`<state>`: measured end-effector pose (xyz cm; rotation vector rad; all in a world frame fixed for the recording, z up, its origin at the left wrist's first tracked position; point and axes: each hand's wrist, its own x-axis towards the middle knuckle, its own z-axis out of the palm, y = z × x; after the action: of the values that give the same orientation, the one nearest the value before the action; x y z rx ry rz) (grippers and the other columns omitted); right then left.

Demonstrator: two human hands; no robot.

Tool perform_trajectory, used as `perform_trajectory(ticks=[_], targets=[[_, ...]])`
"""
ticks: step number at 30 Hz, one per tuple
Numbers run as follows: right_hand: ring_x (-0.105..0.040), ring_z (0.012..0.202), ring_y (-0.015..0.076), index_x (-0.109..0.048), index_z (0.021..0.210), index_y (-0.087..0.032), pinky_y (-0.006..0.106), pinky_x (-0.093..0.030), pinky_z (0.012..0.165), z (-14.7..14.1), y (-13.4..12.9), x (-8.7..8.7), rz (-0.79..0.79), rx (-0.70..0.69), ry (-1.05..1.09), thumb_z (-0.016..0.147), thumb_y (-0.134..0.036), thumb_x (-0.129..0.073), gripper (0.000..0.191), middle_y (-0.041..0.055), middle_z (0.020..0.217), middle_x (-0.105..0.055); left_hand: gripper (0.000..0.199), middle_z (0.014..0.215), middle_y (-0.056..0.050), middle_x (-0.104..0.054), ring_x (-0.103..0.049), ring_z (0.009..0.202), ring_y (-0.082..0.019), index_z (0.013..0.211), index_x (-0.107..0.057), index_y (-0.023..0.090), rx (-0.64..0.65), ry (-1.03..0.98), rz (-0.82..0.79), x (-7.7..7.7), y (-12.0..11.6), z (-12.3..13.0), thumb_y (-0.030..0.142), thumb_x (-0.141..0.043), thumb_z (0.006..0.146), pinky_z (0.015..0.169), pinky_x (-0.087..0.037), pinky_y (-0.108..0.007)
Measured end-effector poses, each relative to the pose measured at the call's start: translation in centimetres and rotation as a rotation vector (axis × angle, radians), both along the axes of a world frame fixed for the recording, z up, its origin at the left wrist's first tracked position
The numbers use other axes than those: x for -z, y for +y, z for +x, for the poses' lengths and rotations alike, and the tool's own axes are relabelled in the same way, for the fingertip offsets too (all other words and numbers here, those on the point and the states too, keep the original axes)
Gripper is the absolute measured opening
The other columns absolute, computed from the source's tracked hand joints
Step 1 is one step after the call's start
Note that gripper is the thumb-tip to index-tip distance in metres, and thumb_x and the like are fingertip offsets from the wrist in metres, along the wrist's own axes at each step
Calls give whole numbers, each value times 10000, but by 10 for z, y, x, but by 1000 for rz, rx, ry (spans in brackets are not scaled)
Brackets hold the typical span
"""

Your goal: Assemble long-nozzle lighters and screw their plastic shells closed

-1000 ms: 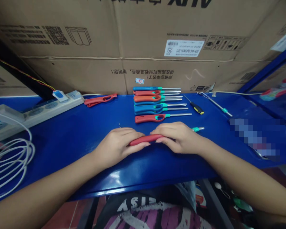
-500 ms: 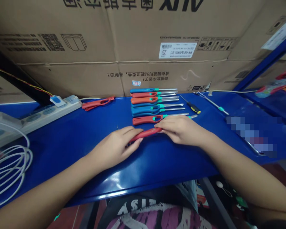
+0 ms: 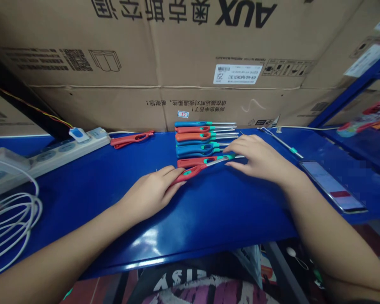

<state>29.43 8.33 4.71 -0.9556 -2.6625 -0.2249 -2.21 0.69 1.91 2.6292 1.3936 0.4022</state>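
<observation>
A red long-nose lighter (image 3: 192, 172) is held slantwise above the blue tabletop, its metal nozzle pointing right. My left hand (image 3: 151, 190) is closed round the rear of its handle, hiding that end. At the nozzle's green-tipped far end, my right hand (image 3: 256, 158) has thumb and fingers on either side of the tip. Just behind lies a row of several lighters: a red one (image 3: 191, 162) in front, then a blue one (image 3: 192, 150), an orange one (image 3: 191, 137) and more towards the back. My right hand covers some of their nozzles.
Red handle shells (image 3: 131, 139) lie left of the row, beside a power strip (image 3: 59, 152) and a coiled white cable (image 3: 15, 223). A phone (image 3: 332, 185) and a metal rod (image 3: 281, 142) lie right. A cardboard box (image 3: 164, 55) stands behind. The table edge (image 3: 145, 264) is nearest me.
My right hand has shifted from the front of the lighter's handle to its nozzle end, exposing the trigger opening. It now covers the screwdriver. The view has tilted up slightly.
</observation>
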Motion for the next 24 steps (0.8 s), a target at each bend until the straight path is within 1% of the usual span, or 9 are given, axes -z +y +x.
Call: perform_trajectory(ticks=[3, 7, 12, 14, 16, 18, 21, 22, 24], targets=[[-665, 956, 246, -701, 1038, -180, 388, -461, 882, 4, 5, 3, -51, -46, 49, 934, -279, -662, 148, 81, 1003, -746, 356, 1036, -83, -673, -683, 849, -236, 1296, -622, 178, 12, -23, 9, -1, 1, -1, 354, -430, 1052, 714, -545, -347], [-658, 924, 215, -686, 1071, -181, 360, -470, 871, -10, -2, 9, -91, -199, 102, 969, -286, -621, 160, 68, 985, -740, 380, 1059, -100, -693, -689, 865, -227, 1321, -616, 156, 54, -85, 38, 2, -1, -1, 346, -458, 1033, 742, -546, -335], [-652, 900, 223, -661, 1005, -141, 348, -479, 785, -36, -20, 19, 64, -296, 159, 997, -241, -551, 149, 105, 958, -724, 356, 1145, -74, -726, -693, 981, -213, 1301, -650, 205, 81, -275, -40, 3, -7, 4, 376, -533, 1012, 872, -525, -316], [-652, 867, 221, -652, 956, -142, 345, -472, 745, -41, -25, 21, 142, -306, 175, 996, -202, -533, 139, 106, 927, -722, 305, 1050, -44, -748, -692, 897, -184, 1187, -703, 209, 65, -380, -142, 1, -9, 8, 400, -554, 1001, 814, -519, -276], [-656, 870, 219, -643, 942, -148, 347, -469, 743, -43, -27, 21, 197, -323, 192, 986, -163, -531, 121, 103, 934, -730, 322, 811, -16, -717, -639, 686, -137, 961, -730, 181, 26, -484, -324, -3, -11, 11, 446, -550, 993, 642, -483, -230], [-659, 886, 217, -638, 954, -156, 346, -469, 747, -42, -28, 20, 217, -326, 197, 980, -139, -526, 117, 101, 957, -738, 436, 580, 22, -573, -501, 485, -98, 791, -673, 164, -34, -591, -593, -7, -11, 13, 528, -527, 982, 471, -381, -204], [-659, 898, 216, -643, 993, -166, 348, -472, 746, -40, -29, 16, 200, -316, 167, 993, -154, -501, 143, 103, 993, -742, 500, 483, 64, -427, -357, 373, -75, 768, -628, 166, -99, -717, -931, -10, -9, 14, 623, -526, 944, 364, -268, -190], [-661, 914, 220, -648, 1025, -163, 354, -476, 756, -39, -28, 15, 184, -314, 148, 999, -189, -510, 143, 109, 1018, -742, 502, 477, 69, -413, -342, 366, -72, 772, -628, 165, -107, -733, -974, -10, -8, 14, 631, -536, 935, 357, -255, -188], [-665, 967, 237, -648, 1118, -143, 376, -482, 802, -37, -28, 12, 155, -312, 103, 1000, -270, -546, 201, 126, 1084, -737, 482, 489, 62, -436, -351, 384, -68, 761, -641, 158, -112, -736, -923, -9, -6, 13, 605, -570, 927, 374, -260, -188]])
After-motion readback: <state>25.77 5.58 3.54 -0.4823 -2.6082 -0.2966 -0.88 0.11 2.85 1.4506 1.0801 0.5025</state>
